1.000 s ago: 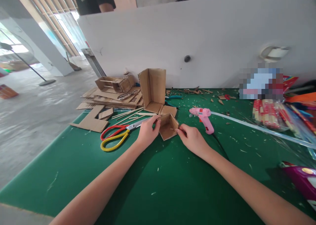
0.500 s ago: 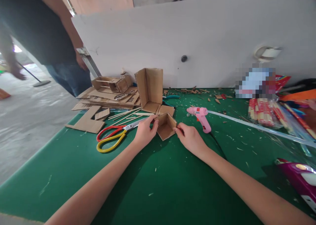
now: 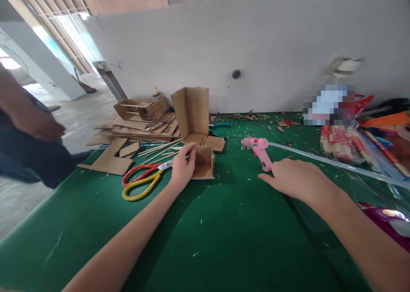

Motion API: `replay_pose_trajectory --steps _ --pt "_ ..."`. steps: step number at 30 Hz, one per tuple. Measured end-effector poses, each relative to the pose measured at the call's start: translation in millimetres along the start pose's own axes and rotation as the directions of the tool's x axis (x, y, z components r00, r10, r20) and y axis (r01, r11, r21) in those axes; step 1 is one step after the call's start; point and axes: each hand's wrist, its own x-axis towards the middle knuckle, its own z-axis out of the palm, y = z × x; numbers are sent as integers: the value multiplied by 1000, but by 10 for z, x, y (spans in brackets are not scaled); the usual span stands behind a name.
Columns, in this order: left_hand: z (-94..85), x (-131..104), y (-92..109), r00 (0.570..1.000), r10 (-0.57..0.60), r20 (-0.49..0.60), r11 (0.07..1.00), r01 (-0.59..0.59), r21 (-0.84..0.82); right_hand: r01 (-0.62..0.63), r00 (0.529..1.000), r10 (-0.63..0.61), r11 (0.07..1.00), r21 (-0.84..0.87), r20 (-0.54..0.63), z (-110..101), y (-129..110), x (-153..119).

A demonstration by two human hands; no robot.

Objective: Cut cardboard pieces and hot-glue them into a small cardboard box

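Observation:
My left hand (image 3: 184, 166) grips the left side of a small open cardboard box (image 3: 205, 166), fingers over its top edge. The box rests on the green table with its open side toward me. My right hand (image 3: 293, 178) is at the handle of a pink hot glue gun (image 3: 261, 148), thumb held apart from the other fingers, which are partly hidden. A clear glue stick (image 3: 307, 154) runs out of the gun's back. Beside my left hand lie scissors (image 3: 144, 181) with one red and one yellow handle loop. Behind the box stands a larger folded cardboard piece (image 3: 195, 112).
Cardboard sheets (image 3: 134, 129) and a small cardboard model (image 3: 150, 110) are stacked at the back left, near thin wooden sticks (image 3: 158, 148). Teal-handled pliers (image 3: 221, 125) lie behind. Packaged materials (image 3: 341, 144) sit at right. A person (image 3: 28, 134) stands at far left.
My right hand has let go of the cardboard box and moved right to the glue gun. The box has turned and shifted slightly left in my left hand. The person has moved left.

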Motion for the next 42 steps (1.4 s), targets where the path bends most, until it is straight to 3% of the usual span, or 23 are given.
replay_pose_trajectory --steps 2,6,9,15,22,28,30,33,37,40,42 --pt "-5 0 -5 1000 15 2 1000 -15 -11 -52 999 52 997 58 -2 64 62 74" --pt "-7 -2 -20 1000 14 13 999 -13 -52 -76 989 89 991 106 -117 206 89 278" --pt "3 1 -41 1000 6 14 996 -5 -93 -51 981 71 992 114 -180 300 60 404" --pt "16 20 -29 997 47 56 975 -34 -219 -125 941 164 981 147 -297 425 -41 532" --pt "9 24 1 996 80 42 989 -74 -130 -107 946 151 981 163 -286 407 -54 543" --pt "0 3 11 999 35 4 994 -34 -101 -171 961 194 977 128 -198 209 15 292" --pt "12 6 1 1000 22 8 992 -21 -123 -124 974 142 986 109 -175 141 -9 211" --pt "21 11 -8 1000 0 2 985 1 -171 69 963 -41 993 94 -266 110 -158 209" --pt "-13 9 37 998 38 48 992 -32 -119 412 813 -309 904 113 -494 152 -448 395" --pt "-46 9 86 995 83 60 995 -80 -52 519 779 -288 795 315 -558 147 -612 516" --pt "-54 12 100 995 82 59 996 -79 -53 575 774 -235 650 497 -588 126 -687 538"
